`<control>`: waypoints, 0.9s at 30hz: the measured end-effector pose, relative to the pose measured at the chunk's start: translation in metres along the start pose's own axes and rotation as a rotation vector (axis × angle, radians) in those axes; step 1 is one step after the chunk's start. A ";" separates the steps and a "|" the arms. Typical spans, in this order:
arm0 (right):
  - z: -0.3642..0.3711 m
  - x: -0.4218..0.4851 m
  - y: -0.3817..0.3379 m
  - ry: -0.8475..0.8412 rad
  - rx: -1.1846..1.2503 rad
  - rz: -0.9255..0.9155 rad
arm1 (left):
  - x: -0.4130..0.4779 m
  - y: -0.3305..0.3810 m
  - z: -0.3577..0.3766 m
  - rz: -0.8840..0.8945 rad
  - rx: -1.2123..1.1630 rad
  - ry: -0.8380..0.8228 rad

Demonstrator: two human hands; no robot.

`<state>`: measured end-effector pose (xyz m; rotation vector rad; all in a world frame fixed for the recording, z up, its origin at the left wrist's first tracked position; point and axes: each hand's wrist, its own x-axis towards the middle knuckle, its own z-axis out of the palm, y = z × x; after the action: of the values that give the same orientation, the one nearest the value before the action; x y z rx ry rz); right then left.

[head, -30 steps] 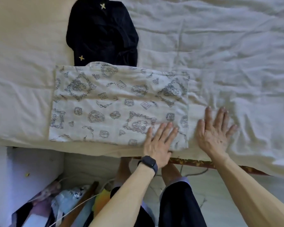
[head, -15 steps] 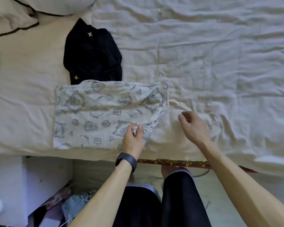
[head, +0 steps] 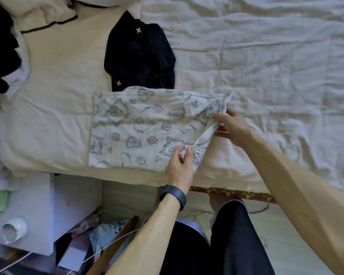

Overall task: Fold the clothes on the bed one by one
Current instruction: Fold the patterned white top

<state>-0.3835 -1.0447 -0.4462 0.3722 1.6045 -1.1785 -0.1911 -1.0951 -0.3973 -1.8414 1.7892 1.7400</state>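
A white garment with a grey-blue print (head: 143, 128) lies folded into a rectangle near the front edge of the bed (head: 266, 76). My left hand (head: 182, 165), with a dark watch on the wrist, pinches the garment's near right corner and lifts it. At the far right edge my right hand (head: 232, 126) grips the cloth, so the right end is raised off the sheet. Behind the printed piece lies a black garment with small yellow crosses (head: 139, 54), partly covered by it.
A pillow with dark piping (head: 42, 14) and a black cloth (head: 0, 46) sit at the far left. Below the bed edge stand a white cabinet (head: 40, 211) and a cluttered pile of items and cords (head: 91, 241) on the floor. My legs are against the bed.
Both hands went from pressing flat at the garment's right end to grasping it; the left pinched the near corner first, then the right took the far edge and lifted.
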 end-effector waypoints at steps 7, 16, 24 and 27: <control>0.041 0.005 -0.024 0.134 -0.562 -0.125 | 0.019 -0.016 -0.057 0.077 0.013 -0.016; 0.174 -0.046 -0.047 0.485 -0.685 -0.368 | 0.035 -0.040 -0.162 0.238 -0.074 0.084; 0.370 -0.023 -0.034 0.319 -0.939 -0.490 | 0.105 -0.104 -0.285 -0.038 -0.012 0.254; 0.413 0.001 -0.021 0.298 -1.094 -0.427 | 0.127 -0.122 -0.308 -0.107 0.094 0.196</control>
<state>-0.1691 -1.3967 -0.4161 -0.5517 2.3932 -0.3798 0.0559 -1.3449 -0.4469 -2.0882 1.7646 1.4589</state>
